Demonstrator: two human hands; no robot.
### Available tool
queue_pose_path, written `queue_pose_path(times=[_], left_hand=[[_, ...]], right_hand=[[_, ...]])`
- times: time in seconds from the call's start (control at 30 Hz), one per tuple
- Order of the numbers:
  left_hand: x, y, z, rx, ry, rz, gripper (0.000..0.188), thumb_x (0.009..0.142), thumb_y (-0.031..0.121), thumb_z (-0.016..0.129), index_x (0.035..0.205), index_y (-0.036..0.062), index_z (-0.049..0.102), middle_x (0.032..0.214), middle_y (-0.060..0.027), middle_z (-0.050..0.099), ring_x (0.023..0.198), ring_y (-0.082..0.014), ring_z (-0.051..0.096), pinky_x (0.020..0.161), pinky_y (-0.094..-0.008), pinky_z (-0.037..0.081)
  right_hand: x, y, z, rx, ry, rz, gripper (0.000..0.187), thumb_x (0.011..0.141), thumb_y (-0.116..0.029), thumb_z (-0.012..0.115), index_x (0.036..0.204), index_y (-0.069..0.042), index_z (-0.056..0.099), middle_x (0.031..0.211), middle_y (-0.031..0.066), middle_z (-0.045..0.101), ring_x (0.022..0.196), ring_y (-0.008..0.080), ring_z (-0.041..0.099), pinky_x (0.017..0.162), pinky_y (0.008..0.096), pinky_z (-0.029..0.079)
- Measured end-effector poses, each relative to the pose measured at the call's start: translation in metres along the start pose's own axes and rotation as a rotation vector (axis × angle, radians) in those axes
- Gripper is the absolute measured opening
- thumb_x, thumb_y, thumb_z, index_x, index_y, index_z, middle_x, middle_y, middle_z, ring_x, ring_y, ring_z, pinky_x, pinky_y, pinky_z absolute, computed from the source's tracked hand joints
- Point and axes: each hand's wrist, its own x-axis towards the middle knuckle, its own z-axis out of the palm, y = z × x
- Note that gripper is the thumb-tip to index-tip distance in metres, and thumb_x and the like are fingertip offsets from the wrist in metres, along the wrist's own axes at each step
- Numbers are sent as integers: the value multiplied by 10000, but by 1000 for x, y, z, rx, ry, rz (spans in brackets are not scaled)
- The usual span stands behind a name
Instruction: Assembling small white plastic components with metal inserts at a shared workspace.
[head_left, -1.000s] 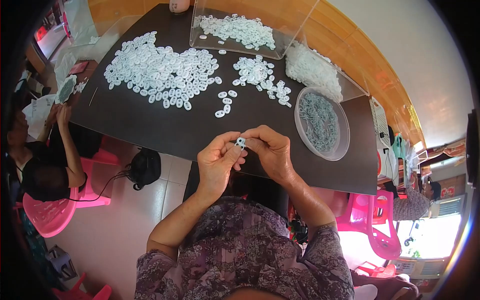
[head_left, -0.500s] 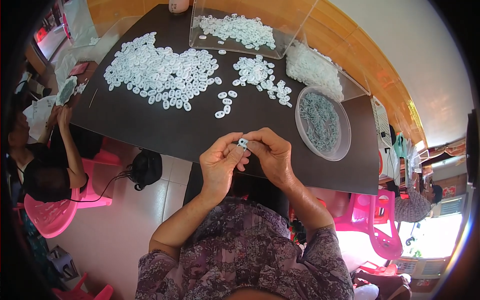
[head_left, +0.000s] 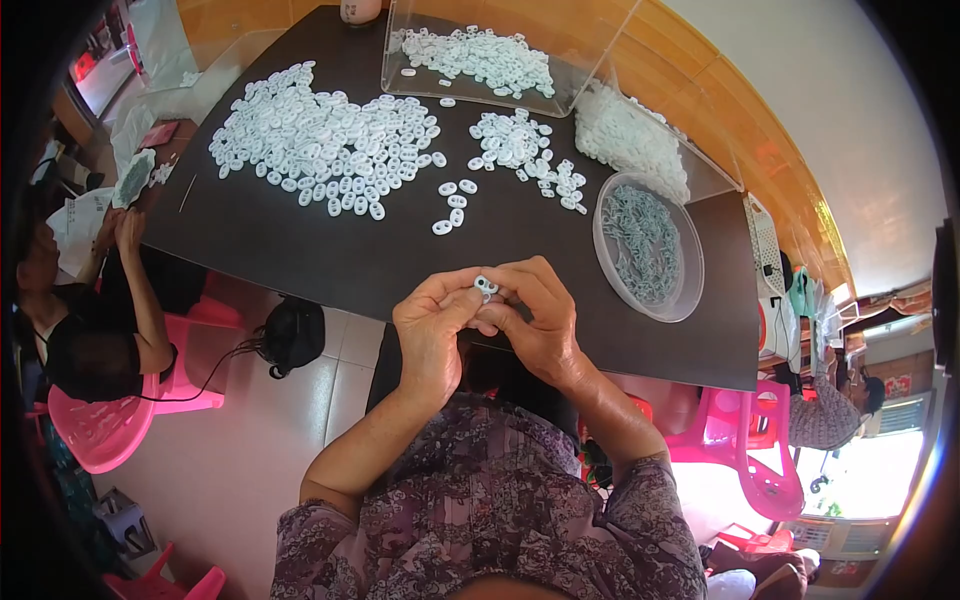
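White, the small two-holed piece (head_left: 486,284) sits pinched in the left hand (head_left: 430,330), thumb against curled fingers. I find the right hand (head_left: 544,318) half closed beside it, fingers bent; whether they grip the piece I cannot tell. Beyond the hands I record loose oval pieces (head_left: 457,215); right of the right hand stands a clear round tub (head_left: 688,275) of grey-green parts (head_left: 640,245).

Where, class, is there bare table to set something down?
Bare: between the large white pile and the front edge of the dark table; also between the loose white pieces and the round tub. Crowded: the back, around the clear bin.
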Motion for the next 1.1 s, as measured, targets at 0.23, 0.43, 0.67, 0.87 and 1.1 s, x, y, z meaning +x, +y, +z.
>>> queue_pose_path(times=[0.23, 0.43, 0.67, 0.87, 1.1], left_hand=[[-4, -2, -3, 28, -4, 43, 187, 886, 14, 545, 1037, -84, 596, 883, -108, 648, 666, -94, 580, 593, -203, 480], [-3, -2, -7, 88, -7, 80, 168, 885, 12, 569, 1029, -63, 615, 843, -59, 634, 641, -67, 533, 572, -186, 440], [-4, -3, -10, 96, -25, 108, 160, 883, 17, 580, 1020, -54, 621, 826, -44, 629, 628, -51, 505, 560, -175, 415], [-5, -1, -8, 95, -36, 135, 169, 885, 25, 584, 1033, -51, 613, 834, -38, 629, 652, -42, 514, 573, -175, 421], [-6, -4, -11, 112, -60, 149, 195, 887, 26, 581, 1067, -49, 603, 851, -38, 629, 683, -45, 526, 588, -177, 428]], right_hand=[[1, -1, 4, -47, 53, -53, 342, 675, 44, 691, 1007, -9, 630, 920, 104, 605, 762, 203, 565, 641, 291, 488], [-2, -1, 5, -24, 76, -22, 307, 661, 12, 700, 962, -8, 640, 878, 106, 625, 760, 248, 570, 662, 325, 477], [-2, -5, 4, 26, 41, 34, 326, 670, 20, 692, 991, -9, 646, 889, 100, 624, 737, 221, 564, 646, 310, 464], [-1, -9, 3, 43, 35, 55, 327, 678, 30, 688, 1001, -5, 644, 893, 98, 614, 728, 200, 561, 623, 289, 463], [-4, -11, 4, 67, 82, 68, 298, 700, 43, 682, 993, 8, 636, 873, 94, 607, 727, 180, 568, 608, 271, 476]])
